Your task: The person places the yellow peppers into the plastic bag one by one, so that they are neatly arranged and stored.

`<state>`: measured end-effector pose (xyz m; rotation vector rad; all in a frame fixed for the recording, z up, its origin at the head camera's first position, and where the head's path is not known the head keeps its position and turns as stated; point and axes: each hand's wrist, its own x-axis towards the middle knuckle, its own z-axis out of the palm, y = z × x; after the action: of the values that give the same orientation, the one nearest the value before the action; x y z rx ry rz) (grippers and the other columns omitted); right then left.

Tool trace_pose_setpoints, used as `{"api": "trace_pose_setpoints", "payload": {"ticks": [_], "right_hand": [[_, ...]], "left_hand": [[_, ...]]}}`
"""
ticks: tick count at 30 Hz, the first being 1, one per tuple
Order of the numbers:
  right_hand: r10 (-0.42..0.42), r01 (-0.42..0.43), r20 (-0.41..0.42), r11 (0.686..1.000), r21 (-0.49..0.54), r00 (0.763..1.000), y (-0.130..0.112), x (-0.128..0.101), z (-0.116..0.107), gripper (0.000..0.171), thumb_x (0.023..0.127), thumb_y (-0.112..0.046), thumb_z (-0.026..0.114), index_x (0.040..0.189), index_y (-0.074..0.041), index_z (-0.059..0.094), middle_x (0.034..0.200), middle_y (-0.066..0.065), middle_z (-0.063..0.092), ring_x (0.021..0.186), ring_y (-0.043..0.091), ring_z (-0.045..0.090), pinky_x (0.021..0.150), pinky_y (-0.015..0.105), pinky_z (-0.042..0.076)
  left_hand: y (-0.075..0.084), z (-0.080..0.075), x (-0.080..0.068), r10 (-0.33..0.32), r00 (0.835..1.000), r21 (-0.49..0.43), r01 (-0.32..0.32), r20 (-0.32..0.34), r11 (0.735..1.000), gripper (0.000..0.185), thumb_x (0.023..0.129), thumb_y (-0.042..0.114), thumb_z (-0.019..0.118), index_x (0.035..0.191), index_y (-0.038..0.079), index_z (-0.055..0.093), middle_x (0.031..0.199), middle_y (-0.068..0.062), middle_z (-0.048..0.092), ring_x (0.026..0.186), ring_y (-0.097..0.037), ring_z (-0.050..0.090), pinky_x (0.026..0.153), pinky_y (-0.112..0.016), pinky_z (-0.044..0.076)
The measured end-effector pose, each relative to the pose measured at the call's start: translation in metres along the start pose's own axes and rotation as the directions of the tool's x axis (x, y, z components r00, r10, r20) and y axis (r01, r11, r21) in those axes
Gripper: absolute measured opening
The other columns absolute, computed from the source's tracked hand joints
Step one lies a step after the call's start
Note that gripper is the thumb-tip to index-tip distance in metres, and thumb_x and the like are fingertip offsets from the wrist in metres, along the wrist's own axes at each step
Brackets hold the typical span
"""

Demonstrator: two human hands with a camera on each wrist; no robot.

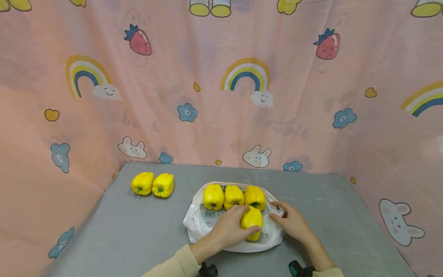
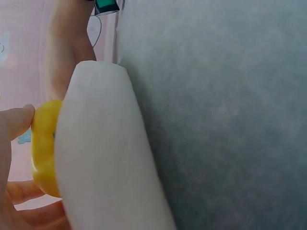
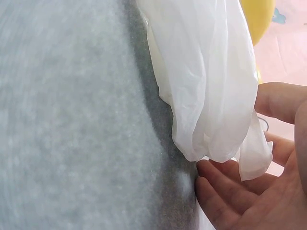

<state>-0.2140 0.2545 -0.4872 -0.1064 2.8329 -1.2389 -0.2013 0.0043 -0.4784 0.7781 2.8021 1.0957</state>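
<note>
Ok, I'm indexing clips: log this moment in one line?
left hand: holds pepper; right hand: at bag; in bag: three peppers; on table: two peppers

The things are carried by a grey table [image 1: 110, 234], whose surface looks plain and matt. Near its far left corner there lies a yellow pepper [image 1: 142, 182] and, close beside it on the right, a second yellow pepper [image 1: 163, 184], both with the green stem toward the near side. About the middle, well apart from them, sits a white plastic bag [image 1: 194, 221], crumpled, its mouth spread wide upward
</note>
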Motion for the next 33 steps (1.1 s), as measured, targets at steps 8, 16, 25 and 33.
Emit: {"api": "trace_pose_setpoints", "payload": {"ticks": [8,16,25,33], "right_hand": [[0.014,-0.014,0.004,1.000,0.007,1.000,-0.001,-0.001,0.002,0.053,0.097,-0.031,0.071,0.140,-0.004,0.058,0.137,0.021,0.058,0.089,0.020,0.057,0.074,0.033,0.048],[0.003,-0.003,0.008,1.000,0.001,1.000,-0.001,-0.001,0.001,0.054,0.097,-0.033,0.070,0.141,-0.003,0.057,0.134,0.020,0.059,0.082,0.019,0.054,0.068,0.034,0.046],[-0.001,0.001,0.011,1.000,0.002,1.000,-0.001,0.000,0.001,0.056,0.097,-0.035,0.070,0.141,-0.002,0.056,0.136,0.022,0.057,0.086,0.020,0.055,0.069,0.034,0.047],[-0.004,0.004,0.014,1.000,-0.004,1.000,-0.002,0.000,0.000,0.056,0.097,-0.035,0.069,0.141,-0.002,0.056,0.138,0.024,0.056,0.088,0.020,0.056,0.071,0.034,0.048]], "left_hand": [[0.000,0.005,0.000,-0.044,0.999,-0.070,0.045,0.015,0.997,0.073,0.092,0.069,0.058,0.139,0.013,0.058,0.136,-0.005,0.058,0.118,-0.017,0.058,0.097,-0.041,0.050],[0.001,0.004,-0.002,-0.054,0.994,-0.120,0.065,0.091,0.991,0.067,0.096,0.060,0.058,0.143,0.013,0.054,0.141,-0.004,0.055,0.125,-0.017,0.054,0.103,-0.043,0.048],[0.005,0.006,-0.001,-0.070,0.994,-0.162,0.083,0.084,0.983,0.067,0.095,0.062,0.060,0.140,0.012,0.056,0.133,-0.002,0.059,0.108,-0.010,0.056,0.091,-0.034,0.051],[0.010,0.012,-0.001,-0.089,0.994,-0.173,0.100,0.067,0.980,0.066,0.096,0.059,0.061,0.142,0.011,0.054,0.135,-0.005,0.058,0.108,-0.012,0.057,0.090,-0.036,0.051]]}}
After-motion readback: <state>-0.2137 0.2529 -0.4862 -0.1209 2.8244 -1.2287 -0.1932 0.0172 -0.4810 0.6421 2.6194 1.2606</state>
